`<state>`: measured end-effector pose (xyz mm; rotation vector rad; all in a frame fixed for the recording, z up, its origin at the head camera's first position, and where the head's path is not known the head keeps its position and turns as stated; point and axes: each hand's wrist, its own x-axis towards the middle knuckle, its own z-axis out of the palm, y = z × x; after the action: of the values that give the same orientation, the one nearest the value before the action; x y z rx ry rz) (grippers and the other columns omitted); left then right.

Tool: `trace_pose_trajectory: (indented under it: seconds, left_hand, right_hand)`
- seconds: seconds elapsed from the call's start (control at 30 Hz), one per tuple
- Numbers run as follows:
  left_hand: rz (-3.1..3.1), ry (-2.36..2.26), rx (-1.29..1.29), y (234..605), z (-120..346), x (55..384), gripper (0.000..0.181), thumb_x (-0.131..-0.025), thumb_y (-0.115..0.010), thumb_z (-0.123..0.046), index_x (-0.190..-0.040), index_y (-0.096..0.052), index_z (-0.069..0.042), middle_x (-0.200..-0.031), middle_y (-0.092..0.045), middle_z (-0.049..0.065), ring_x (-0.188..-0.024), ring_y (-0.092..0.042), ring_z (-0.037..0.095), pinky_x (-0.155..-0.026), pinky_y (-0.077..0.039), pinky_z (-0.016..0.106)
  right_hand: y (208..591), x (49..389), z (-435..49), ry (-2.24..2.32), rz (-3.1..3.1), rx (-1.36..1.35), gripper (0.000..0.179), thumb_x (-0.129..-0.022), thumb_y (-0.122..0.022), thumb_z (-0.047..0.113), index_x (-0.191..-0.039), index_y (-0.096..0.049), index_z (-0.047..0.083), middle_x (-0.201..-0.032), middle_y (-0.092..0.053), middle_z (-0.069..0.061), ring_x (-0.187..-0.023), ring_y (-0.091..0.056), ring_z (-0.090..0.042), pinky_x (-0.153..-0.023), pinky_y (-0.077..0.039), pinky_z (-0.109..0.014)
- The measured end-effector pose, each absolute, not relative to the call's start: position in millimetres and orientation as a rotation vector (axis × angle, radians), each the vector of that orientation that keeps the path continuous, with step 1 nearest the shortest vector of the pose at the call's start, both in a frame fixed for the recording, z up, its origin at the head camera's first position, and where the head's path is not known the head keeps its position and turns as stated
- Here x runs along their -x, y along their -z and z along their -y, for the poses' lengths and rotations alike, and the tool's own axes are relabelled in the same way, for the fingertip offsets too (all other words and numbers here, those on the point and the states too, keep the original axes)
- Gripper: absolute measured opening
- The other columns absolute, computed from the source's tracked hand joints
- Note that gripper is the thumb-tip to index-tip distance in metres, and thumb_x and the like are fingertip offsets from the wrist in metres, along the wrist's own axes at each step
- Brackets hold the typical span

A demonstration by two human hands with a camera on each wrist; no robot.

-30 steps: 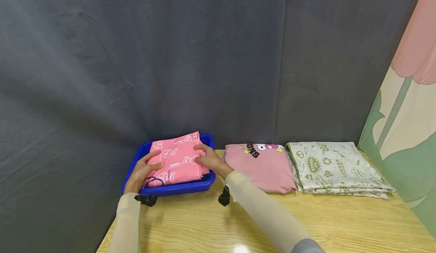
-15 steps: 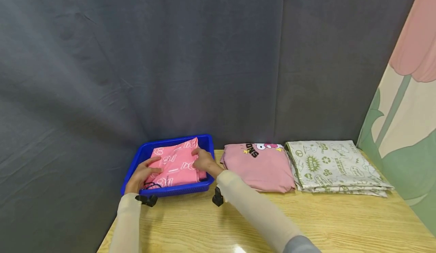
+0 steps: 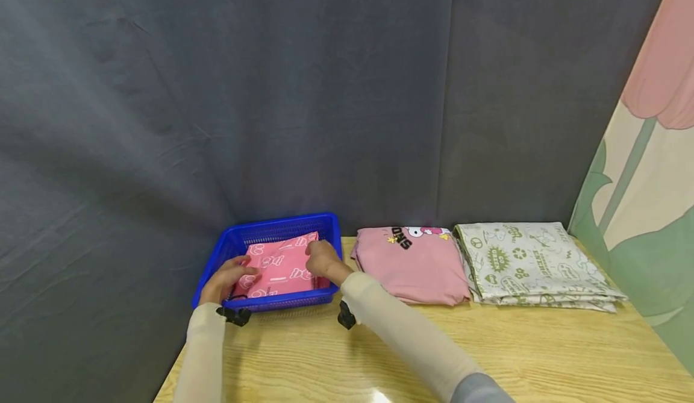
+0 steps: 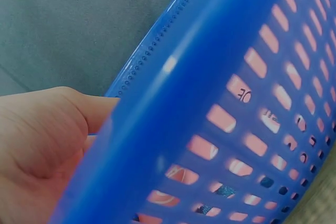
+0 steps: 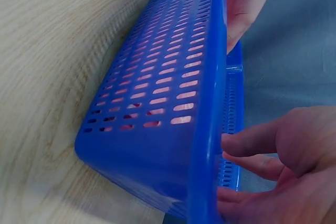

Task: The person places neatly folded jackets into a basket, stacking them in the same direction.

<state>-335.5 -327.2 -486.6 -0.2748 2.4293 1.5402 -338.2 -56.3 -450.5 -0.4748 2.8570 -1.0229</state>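
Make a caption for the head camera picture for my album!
Left hand and right hand at either side of folded pink cloth in a blue basket.

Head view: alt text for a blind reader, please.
Left hand and right hand flank pink cloth inside a blue basket; mauve cloth and green-printed cloth lie to its right on a wooden table, before a grey curtain.

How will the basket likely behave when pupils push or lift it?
The basket would probably slide rather than roll, since it sits level on the table. It is likely light for its size, given its perforated walls. It should stay fairly stiff: its rim looks smooth and unbent.
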Motion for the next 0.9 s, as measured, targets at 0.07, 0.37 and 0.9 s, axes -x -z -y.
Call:
trace_pose_trajectory:
  seconds: [0.07,0.37,0.9]
  left_hand:
    - [-2.454,-1.542,0.272,486,326,336,0.078,-0.100,-0.063,-0.011,-0.163,-0.023,0.011,-0.170,-0.020,0.035,-0.156,-0.026,0.050,-0.131,-0.021,0.059]
    - [-2.618,-1.597,0.348,485,321,338,0.055,-0.104,-0.054,-0.005,-0.153,-0.041,0.016,-0.157,-0.042,0.038,-0.142,-0.045,0.051,-0.124,-0.036,0.058]
    - [-2.753,-1.857,0.402,467,292,339,0.026,-0.101,-0.065,-0.008,-0.117,-0.070,0.012,-0.087,-0.075,0.008,-0.065,-0.067,0.009,-0.061,-0.058,0.023]
  right_hand:
    - [450,338,56,1.033,-2.863,0.472,0.032,-0.087,-0.068,-0.004,-0.118,-0.075,-0.003,-0.123,-0.076,-0.019,-0.122,-0.068,-0.035,-0.104,-0.056,-0.043]
    - [449,339,45,1.164,-2.787,0.442,0.032,-0.093,-0.064,-0.001,-0.123,-0.074,-0.001,-0.119,-0.076,-0.016,-0.099,-0.069,-0.026,-0.088,-0.060,-0.039]
    - [444,344,22,1.604,-2.767,0.367,0.017,-0.095,-0.063,0.004,-0.095,-0.080,0.001,-0.075,-0.074,-0.004,-0.058,-0.059,-0.005,-0.053,-0.046,-0.016]
